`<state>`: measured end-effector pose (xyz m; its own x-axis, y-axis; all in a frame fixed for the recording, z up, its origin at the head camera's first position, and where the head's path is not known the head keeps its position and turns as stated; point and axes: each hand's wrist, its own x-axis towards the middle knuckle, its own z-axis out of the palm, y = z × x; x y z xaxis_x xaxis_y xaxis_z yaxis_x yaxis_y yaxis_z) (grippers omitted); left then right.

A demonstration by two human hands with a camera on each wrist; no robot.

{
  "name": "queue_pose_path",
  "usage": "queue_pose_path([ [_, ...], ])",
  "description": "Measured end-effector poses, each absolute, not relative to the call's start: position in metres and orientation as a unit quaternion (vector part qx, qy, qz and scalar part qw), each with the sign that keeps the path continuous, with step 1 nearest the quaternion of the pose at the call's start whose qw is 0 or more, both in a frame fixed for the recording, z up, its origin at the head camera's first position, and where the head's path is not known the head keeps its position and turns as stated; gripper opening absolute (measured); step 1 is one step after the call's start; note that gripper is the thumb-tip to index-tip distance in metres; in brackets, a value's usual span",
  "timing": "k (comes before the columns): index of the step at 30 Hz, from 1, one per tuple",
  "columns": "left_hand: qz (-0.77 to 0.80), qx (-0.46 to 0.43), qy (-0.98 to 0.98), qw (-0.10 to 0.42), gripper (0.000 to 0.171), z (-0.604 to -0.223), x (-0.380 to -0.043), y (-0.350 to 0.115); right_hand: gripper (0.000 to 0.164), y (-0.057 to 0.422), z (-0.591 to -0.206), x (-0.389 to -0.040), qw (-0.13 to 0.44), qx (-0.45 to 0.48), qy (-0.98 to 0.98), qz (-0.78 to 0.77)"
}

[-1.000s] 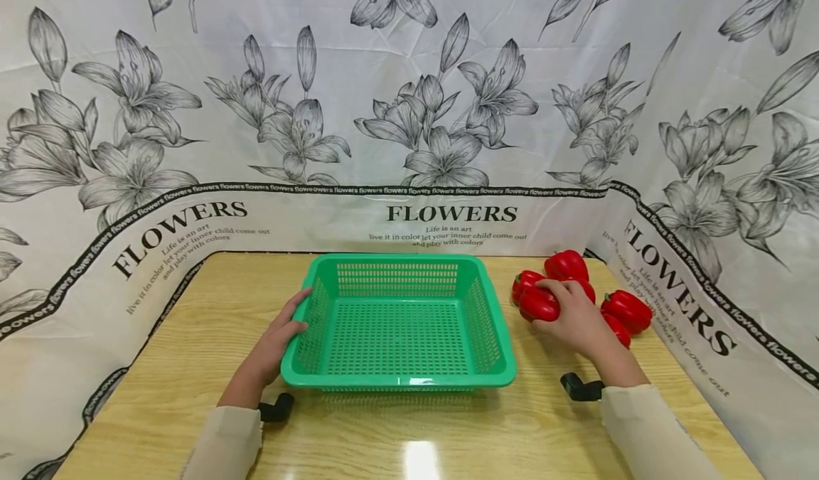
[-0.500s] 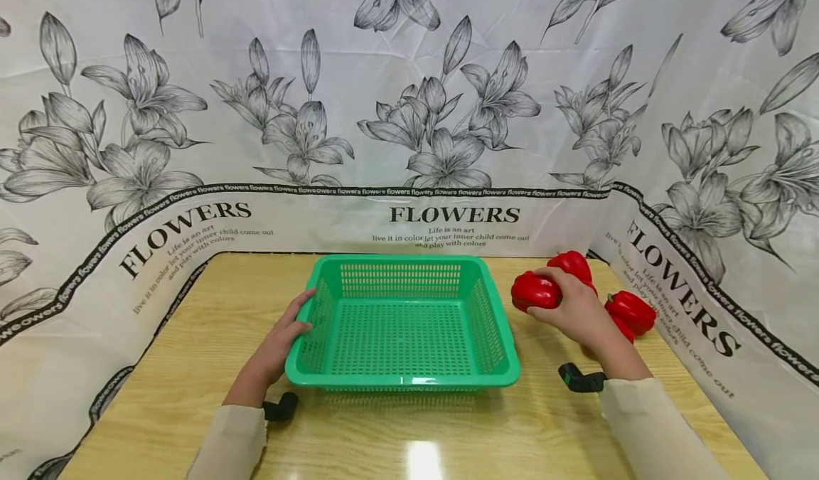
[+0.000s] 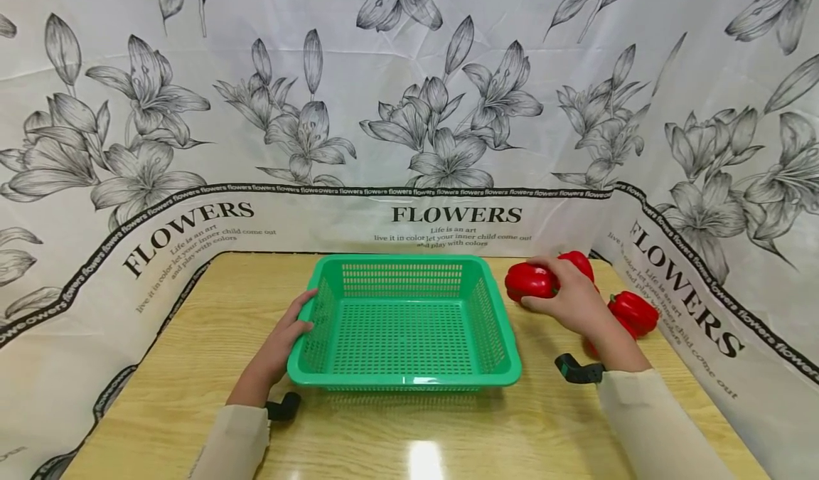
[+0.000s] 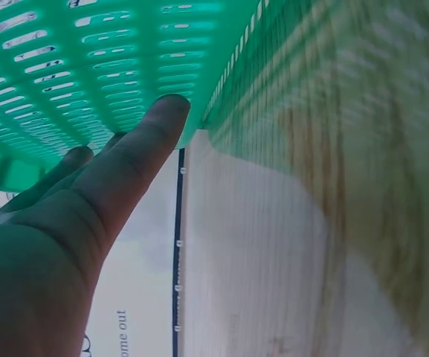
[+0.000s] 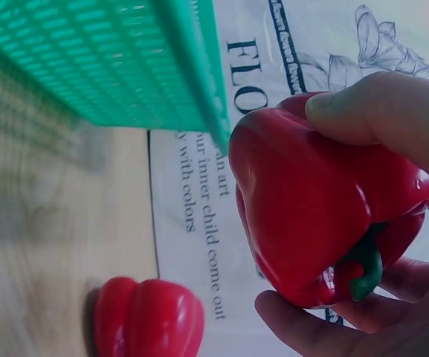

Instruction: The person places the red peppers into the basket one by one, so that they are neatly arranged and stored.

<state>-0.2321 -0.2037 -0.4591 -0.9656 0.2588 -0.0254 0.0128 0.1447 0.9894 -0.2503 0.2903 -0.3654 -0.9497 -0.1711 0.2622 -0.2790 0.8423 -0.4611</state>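
Note:
My right hand (image 3: 569, 291) grips a red bell pepper (image 3: 530, 281) just right of the basket. In the right wrist view this bell pepper (image 5: 311, 201) shows its green stem, with the thumb on one side and fingers on the other. It is raised beside the basket wall. My left hand (image 3: 281, 345) rests against the left side of a green plastic basket (image 3: 403, 380), its fingertips at the rim. In the left wrist view straight fingers (image 4: 136, 160) lie along the basket's slotted outer wall (image 4: 110, 67). The basket has nothing inside.
Behind the right hand lie more red bell peppers, one at the back (image 3: 578, 261) and one to the right (image 3: 633, 313); others are partly hidden by the hand and forearm. A white floral cloth (image 3: 448, 224) borders the wooden table (image 3: 409, 430) behind and at the sides.
My right hand has lifted the bell pepper off the group and carried it slightly up and left, toward the basket. The left hand stays against the basket; the view has shifted slightly.

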Motion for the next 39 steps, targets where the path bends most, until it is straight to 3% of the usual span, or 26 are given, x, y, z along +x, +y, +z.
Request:
queue_pose_path([
  [18,0.646,0.083,0.753,0.095,0.061,-0.461,-0.235,-0.206,0.064,0.245,-0.332,-0.257,0.079,0.194,-0.941,0.266],
  [39,0.658,0.092,0.741,0.099,0.061,-0.467,-0.237,-0.205,0.061,0.198,-0.329,-0.265,0.044,0.252,-0.93,0.262],
])
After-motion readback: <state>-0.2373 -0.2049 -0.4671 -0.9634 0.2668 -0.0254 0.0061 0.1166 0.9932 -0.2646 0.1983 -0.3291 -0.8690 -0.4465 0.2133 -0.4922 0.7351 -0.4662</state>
